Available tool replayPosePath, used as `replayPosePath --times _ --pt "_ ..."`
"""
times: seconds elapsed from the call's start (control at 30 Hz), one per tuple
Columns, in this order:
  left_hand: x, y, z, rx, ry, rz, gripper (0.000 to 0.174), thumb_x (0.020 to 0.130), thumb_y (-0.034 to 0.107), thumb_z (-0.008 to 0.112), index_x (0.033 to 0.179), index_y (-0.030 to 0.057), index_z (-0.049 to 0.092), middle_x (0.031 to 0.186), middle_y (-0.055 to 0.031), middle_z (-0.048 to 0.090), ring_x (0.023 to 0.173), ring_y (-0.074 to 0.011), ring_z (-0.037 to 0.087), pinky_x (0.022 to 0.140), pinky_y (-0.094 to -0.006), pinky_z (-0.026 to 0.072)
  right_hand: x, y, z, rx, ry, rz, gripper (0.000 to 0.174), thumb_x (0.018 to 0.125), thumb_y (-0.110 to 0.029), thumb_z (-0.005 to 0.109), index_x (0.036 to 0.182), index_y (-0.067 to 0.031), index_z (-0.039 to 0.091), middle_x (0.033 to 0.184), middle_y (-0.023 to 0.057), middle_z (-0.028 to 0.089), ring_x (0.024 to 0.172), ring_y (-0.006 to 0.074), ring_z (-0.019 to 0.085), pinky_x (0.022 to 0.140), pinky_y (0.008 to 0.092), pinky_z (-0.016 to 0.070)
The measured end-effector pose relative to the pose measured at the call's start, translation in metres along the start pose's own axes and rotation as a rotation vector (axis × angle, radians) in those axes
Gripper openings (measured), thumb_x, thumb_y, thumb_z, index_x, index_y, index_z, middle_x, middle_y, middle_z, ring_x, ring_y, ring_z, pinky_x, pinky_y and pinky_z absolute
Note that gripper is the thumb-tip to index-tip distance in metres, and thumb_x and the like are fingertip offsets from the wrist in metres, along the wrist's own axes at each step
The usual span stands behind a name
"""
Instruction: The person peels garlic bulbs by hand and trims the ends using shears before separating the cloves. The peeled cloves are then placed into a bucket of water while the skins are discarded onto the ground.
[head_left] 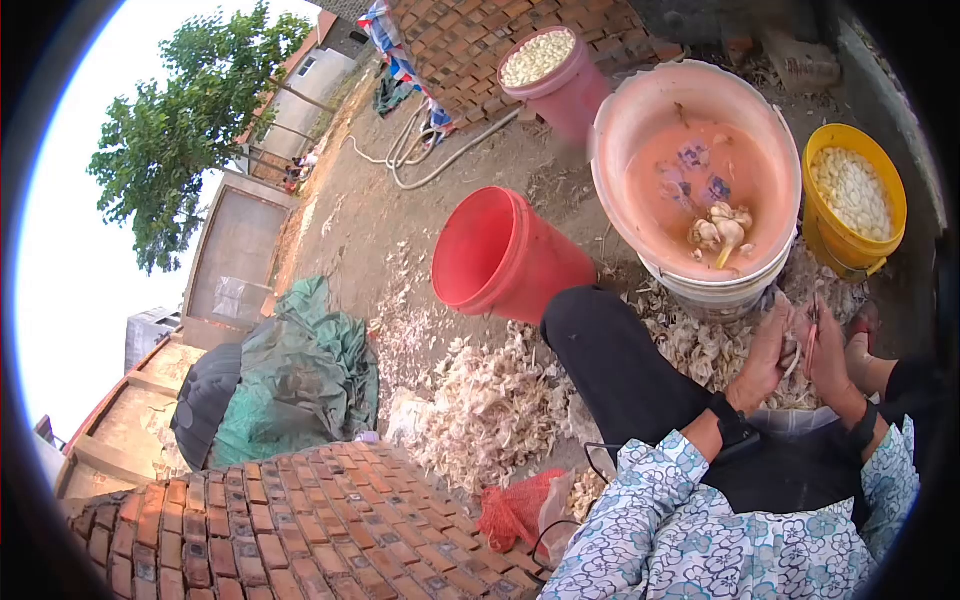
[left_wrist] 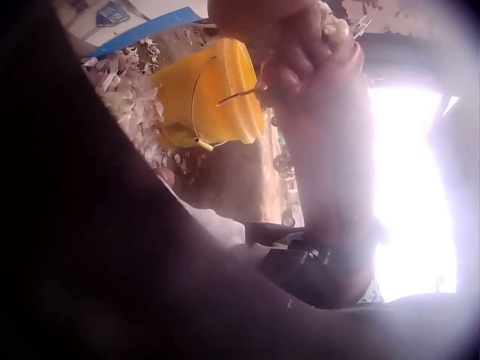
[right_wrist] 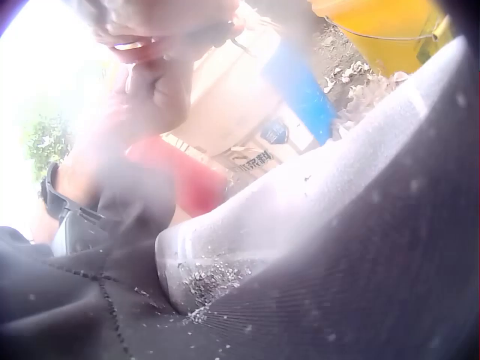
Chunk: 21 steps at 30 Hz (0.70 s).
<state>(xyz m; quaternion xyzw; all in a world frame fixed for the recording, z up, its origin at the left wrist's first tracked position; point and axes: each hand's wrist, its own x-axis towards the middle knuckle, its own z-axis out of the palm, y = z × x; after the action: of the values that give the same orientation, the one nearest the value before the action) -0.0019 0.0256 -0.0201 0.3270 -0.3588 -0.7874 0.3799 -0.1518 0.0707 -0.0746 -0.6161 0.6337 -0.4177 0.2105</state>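
Note:
Both hands meet low in front of the body in the head view. The left hand (head_left: 762, 358) has its fingers curled round a pale piece, apparently garlic, mostly hidden. Against it, the right hand (head_left: 828, 362) grips a slim red-handled tool (head_left: 812, 325); its exact kind is unclear. Pale garlic (left_wrist: 334, 28) shows by the curled fingers in the left wrist view, beside a thin brown stalk (left_wrist: 238, 96). Just beyond the hands, garlic bulbs (head_left: 722, 230) lie in a pink basin (head_left: 612, 160) on a white bucket (head_left: 715, 292). The right wrist view is blurred by glare.
A yellow bucket (head_left: 845, 252) and a pink bucket (head_left: 575, 100) hold peeled cloves. An empty red bucket (head_left: 545, 262) lies tilted left of the basin. Garlic skins (head_left: 490, 410) are heaped on the ground near a red net bag (head_left: 515, 508) and brick paving (head_left: 300, 520).

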Motion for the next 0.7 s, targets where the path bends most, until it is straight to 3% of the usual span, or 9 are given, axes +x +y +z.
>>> replayPosePath --times 0.1,0.17,0.2,0.27,0.33,0.37,0.43,0.53,0.7 --pt "0.008 -0.007 -0.002 -0.447 -0.101 -0.22 0.032 0.091 0.047 0.057 0.092 0.0149 0.054 0.071 0.0059 0.049 0.05 -0.0023 0.039 0.039 -0.0161 0.0277 0.006 0.0 -0.01 0.028 0.014 0.047 0.043 0.092 -0.017 0.054 0.128 0.0039 0.041 0.098 0.0148 0.059 0.084 0.0273 0.061 0.078 0.0328 0.0488" --pt "0.011 -0.001 -0.003 -0.428 -0.179 -0.252 0.03 0.091 0.044 0.059 0.093 0.0143 0.054 0.071 0.0058 0.049 0.051 -0.0025 0.04 0.04 -0.0158 0.0294 0.017 -0.042 -0.03 0.848 -0.104 0.445 0.03 0.095 -0.018 0.05 0.12 -0.0024 0.044 0.096 0.0094 0.058 0.081 0.018 0.062 0.074 0.026 0.0516" --pt "0.01 0.01 -0.001 -0.41 -0.256 -0.286 0.028 0.091 0.041 0.06 0.094 0.0137 0.054 0.071 0.0056 0.049 0.052 -0.0027 0.04 0.041 -0.0155 0.031 0.023 -0.04 -0.033 0.868 -0.151 0.528 0.022 0.097 -0.021 0.047 0.115 -0.0083 0.045 0.095 0.0049 0.056 0.083 0.0117 0.061 0.074 0.0211 0.0519" --pt "-0.007 0.029 0.01 -0.345 -0.175 -0.257 0.023 0.091 0.034 0.061 0.096 0.0123 0.055 0.071 0.0051 0.049 0.053 -0.0023 0.04 0.041 -0.0155 0.0312 0.025 -0.036 -0.022 0.828 0.081 0.355 0.02 0.098 -0.022 0.045 0.113 -0.009 0.046 0.086 0.0019 0.056 0.081 0.0108 0.061 0.074 0.0212 0.0523" --pt "0.003 0.031 0.003 -0.371 -0.263 -0.391 0.016 0.094 0.021 0.057 0.103 0.0087 0.055 0.076 0.0024 0.051 0.053 -0.001 0.04 0.039 -0.0126 0.03 0.03 -0.001 -0.024 0.867 0.077 0.47 0.011 0.096 -0.018 0.051 0.102 -0.0094 0.049 0.075 -0.0052 0.05 0.069 0.0046 0.052 0.057 0.0207 0.0423" --pt "0.006 0.027 0.001 -0.468 -0.325 -0.421 0.019 0.095 0.02 0.056 0.11 0.0074 0.055 0.078 0.0014 0.051 0.051 -0.0002 0.039 0.038 -0.0109 0.03 0.034 -0.028 -0.027 0.544 0.18 0.28 0.009 0.096 -0.019 0.053 0.097 -0.0104 0.049 0.073 -0.0076 0.046 0.063 0.0022 0.046 0.05 0.0197 0.0343" --pt "0.013 0.031 -0.006 -0.495 -0.386 -0.41 0.027 0.097 0.02 0.051 0.12 0.0055 0.05 0.079 -0.0017 0.053 0.048 -0.0002 0.038 0.036 -0.0118 0.0313 0.039 -0.049 -0.041 0.879 0.161 0.433 0.009 0.095 -0.016 0.052 0.098 -0.0086 0.049 0.068 -0.007 0.043 0.052 0.0011 0.042 0.042 0.019 0.0312" --pt "0.013 0.029 -0.008 -0.566 -0.415 -0.289 0.028 0.098 0.021 0.049 0.119 0.0034 0.047 0.071 -0.0025 0.051 0.049 -0.0033 0.04 0.037 -0.0136 0.0324 0.046 -0.051 -0.059 0.621 0.272 0.315 0.01 0.096 -0.016 0.048 0.094 -0.0072 0.047 0.067 -0.0068 0.04 0.051 0.0011 0.036 0.042 0.0194 0.0306" --pt "0.02 0.016 -0.015 -0.681 -0.482 -0.246 0.033 0.099 0.029 0.047 0.12 0.004 0.048 0.075 -0.0041 0.053 0.062 -0.0078 0.048 0.049 -0.0183 0.0424 0.048 -0.047 -0.087 0.494 0.155 0.249 0.022 0.095 -0.026 0.054 0.103 -0.0065 0.052 0.066 -0.0051 0.046 0.047 0.0027 0.041 0.043 0.0192 0.0363"
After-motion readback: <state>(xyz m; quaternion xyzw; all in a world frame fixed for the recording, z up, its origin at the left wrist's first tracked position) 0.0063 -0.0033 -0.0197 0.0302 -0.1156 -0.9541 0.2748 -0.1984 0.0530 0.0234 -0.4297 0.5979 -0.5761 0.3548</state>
